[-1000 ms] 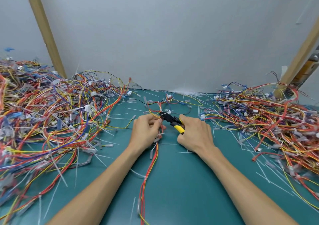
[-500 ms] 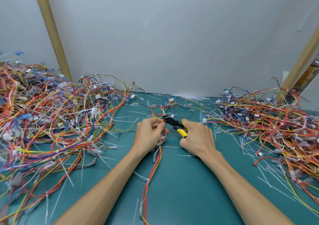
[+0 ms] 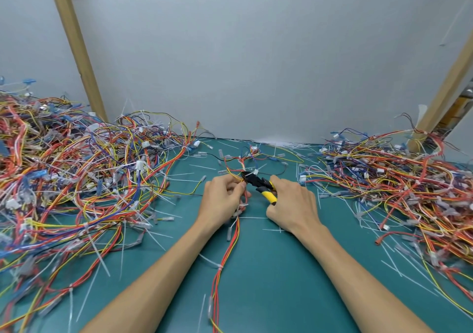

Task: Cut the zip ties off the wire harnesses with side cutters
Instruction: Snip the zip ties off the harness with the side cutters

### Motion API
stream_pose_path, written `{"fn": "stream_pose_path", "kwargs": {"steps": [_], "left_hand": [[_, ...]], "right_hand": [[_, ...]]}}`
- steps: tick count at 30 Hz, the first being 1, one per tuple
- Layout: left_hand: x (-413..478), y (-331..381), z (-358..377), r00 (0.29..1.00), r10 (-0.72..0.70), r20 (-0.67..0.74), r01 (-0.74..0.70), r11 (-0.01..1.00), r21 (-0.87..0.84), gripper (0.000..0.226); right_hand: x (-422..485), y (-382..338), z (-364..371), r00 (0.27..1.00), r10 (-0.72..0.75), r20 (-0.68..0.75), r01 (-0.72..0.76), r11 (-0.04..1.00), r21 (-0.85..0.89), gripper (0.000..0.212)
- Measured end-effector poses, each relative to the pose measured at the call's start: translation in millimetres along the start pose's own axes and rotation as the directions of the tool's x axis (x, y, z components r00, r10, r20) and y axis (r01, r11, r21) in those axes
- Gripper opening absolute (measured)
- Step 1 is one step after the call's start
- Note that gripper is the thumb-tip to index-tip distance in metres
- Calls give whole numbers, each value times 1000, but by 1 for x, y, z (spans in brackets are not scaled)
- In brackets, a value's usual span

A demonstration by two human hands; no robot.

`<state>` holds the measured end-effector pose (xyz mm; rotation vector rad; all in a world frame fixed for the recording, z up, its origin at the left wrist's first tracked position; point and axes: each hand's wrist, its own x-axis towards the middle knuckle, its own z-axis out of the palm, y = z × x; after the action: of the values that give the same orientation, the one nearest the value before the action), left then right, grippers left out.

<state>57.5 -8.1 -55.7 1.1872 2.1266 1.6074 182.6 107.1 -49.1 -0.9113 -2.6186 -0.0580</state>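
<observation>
Over green mat (image 3: 268, 289), left hand (image 3: 222, 199) still pinches harness (image 3: 232, 242); right hand (image 3: 291, 204) still grips cutters (image 3: 259, 185).

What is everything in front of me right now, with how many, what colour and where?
table: one, teal top, foreground
wall: one, grey, behind
wooden posts: two, tan, back left and back right
left harness pile: one, multicoloured, table's left
right harness pile: one, multicoloured, table's right
held harness: one, red, orange, yellow wires, centre, running toward me
loose zip ties: many, white, scattered on table
side cutters: one, black head, yellow handles, centre
left hand: one, pinches the held harness
right hand: one, grips the side cutters
</observation>
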Motion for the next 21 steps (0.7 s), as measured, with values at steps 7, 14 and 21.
{"fn": "stream_pose_path", "kwargs": {"steps": [7,14,21], "left_hand": [[0,0,0,1000,4,-3,-3,1000,19,25],[0,0,0,1000,-6,-4,6,1000,-20,23],[-1,0,1,1000,-16,3,17,998,-63,24]], "right_hand": [[1,-2,-3,1000,1,5,-1,1000,4,22],[1,-1,-1,1000,-6,0,6,1000,10,24],[0,0,0,1000,-1,-24,1,1000,17,25]]}}
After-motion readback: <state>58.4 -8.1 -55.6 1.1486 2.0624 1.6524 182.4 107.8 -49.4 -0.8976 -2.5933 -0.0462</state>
